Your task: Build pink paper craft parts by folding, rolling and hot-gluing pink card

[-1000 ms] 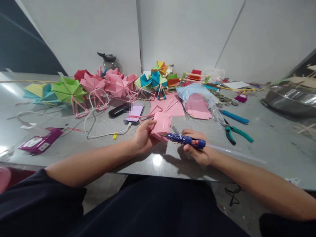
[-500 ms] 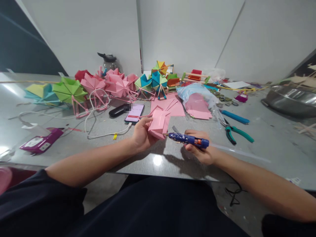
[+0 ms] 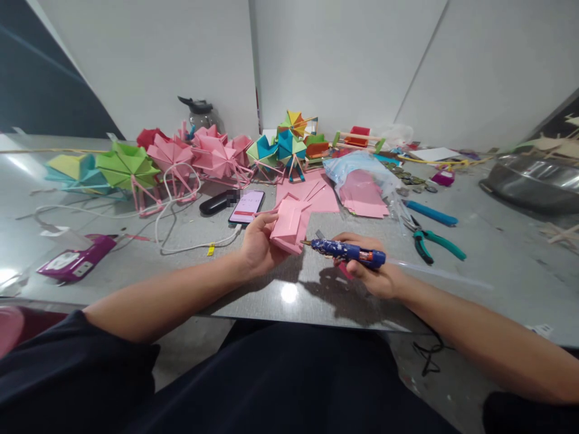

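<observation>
A person's left hand point(image 3: 257, 244) is gripping a folded pink paper piece point(image 3: 289, 223), fingers closed around its near edge, and is holding it just above the grey table point(image 3: 136, 265). The right hand point(image 3: 373, 271) is wrapping tightly around a blue glue gun point(image 3: 348, 252), whose tip is pointing at the paper piece's right edge, just beside it. Beyond the paper piece, a phone point(image 3: 246, 207) is lying screen-up, with pink sheets point(image 3: 312, 196) near it. To the right of the glue gun, green-handled pliers point(image 3: 429, 244) are resting on the table.
</observation>
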A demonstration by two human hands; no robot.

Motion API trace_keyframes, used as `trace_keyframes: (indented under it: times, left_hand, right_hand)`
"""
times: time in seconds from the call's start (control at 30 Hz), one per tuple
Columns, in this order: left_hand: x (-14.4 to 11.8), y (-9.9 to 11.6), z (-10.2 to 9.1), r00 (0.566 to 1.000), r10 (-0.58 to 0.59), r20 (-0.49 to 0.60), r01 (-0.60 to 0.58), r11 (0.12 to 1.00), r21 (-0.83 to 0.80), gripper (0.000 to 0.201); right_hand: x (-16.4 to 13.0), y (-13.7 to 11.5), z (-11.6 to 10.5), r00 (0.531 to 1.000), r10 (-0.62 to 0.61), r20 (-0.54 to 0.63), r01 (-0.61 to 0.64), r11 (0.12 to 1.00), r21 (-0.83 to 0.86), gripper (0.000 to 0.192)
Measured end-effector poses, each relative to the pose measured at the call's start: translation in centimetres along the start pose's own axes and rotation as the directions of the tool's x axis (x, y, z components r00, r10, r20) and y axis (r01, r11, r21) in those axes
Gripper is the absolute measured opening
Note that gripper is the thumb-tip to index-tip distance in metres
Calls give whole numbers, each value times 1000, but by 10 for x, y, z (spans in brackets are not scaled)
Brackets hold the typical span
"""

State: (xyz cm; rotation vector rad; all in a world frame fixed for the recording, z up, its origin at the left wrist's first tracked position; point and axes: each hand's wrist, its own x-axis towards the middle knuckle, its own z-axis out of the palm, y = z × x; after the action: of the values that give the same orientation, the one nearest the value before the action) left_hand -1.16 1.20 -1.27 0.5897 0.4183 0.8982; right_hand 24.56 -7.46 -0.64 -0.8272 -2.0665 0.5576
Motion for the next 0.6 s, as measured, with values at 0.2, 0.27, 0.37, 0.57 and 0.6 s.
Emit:
trace_keyframes:
  times: [0.2,0.27,0.37,0.57,0.6]
  left_hand:
    - [0,-1,1,1000,8,-12,-8,1000,16,38]
    - [-1,-1,2,1000,0,-9,1,1000,12,38]
    - [-2,-1,2,1000,-5,-1,5,1000,6,38]
    - [0,-2,-7,999,-12,42,11,999,39,46]
    - [0,-2,-8,998,-23,66,20,999,47,47]
  right_hand:
    - [-1,3,-2,1000,-10,1,10,999,40,55]
    - [0,3,-2,1000,-7,18,7,999,35,57]
    - [0,2,-2,999,-3,32,2,1000,28,60]
    - [0,2,-2,998,53,38,-53,999,4,63]
    - [0,2,-3,998,61,26,-61,998,2,63]
